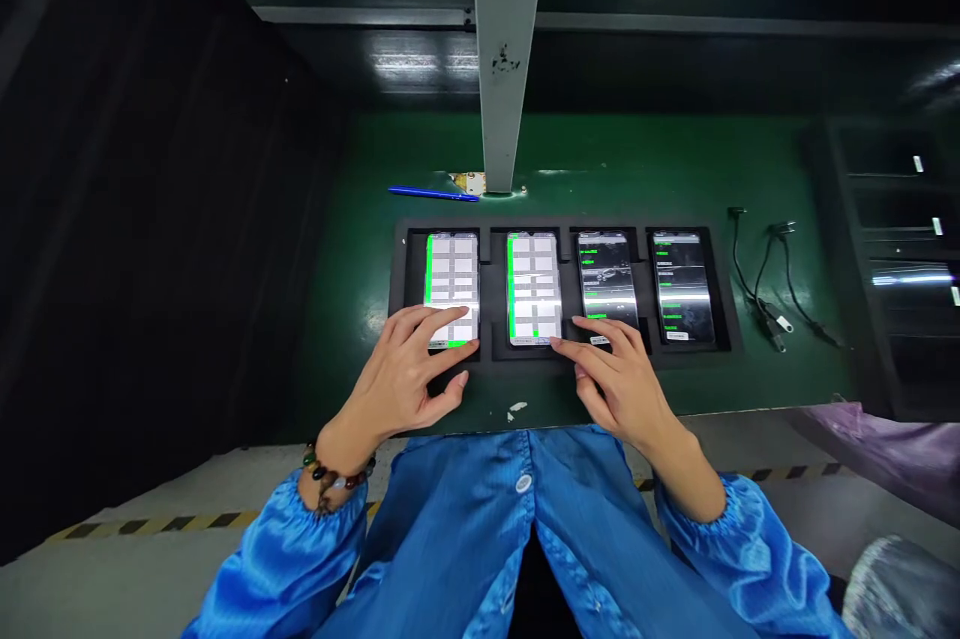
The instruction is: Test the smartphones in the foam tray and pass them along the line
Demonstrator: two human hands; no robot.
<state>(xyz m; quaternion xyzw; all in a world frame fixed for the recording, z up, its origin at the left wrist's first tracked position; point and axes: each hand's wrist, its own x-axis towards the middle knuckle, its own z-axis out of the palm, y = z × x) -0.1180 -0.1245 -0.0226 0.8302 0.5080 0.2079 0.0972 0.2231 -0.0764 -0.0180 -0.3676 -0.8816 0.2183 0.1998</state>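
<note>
Several smartphones lie face up in a row in a black tray [487,319] on the green bench. The leftmost phone [452,269] shows a white grid with a green strip down its left edge. Over its lower part is my left hand [411,364], fingers spread, index fingertip at the lower right corner. A similar grid with a green strip lights the second phone [533,284]. My right hand [619,374] is open, its index fingertip at that screen's lower right corner. Its other fingers extend over the third phone [606,269], which has a dark screen with green text, like the fourth phone [682,284].
A blue pen [433,193] lies behind the tray, beside the foot of a grey metal post [504,69]. Short black cables [765,279] lie to the right. A black rack [900,269] stands at the far right, and a dark curtain [165,219] hangs at the left.
</note>
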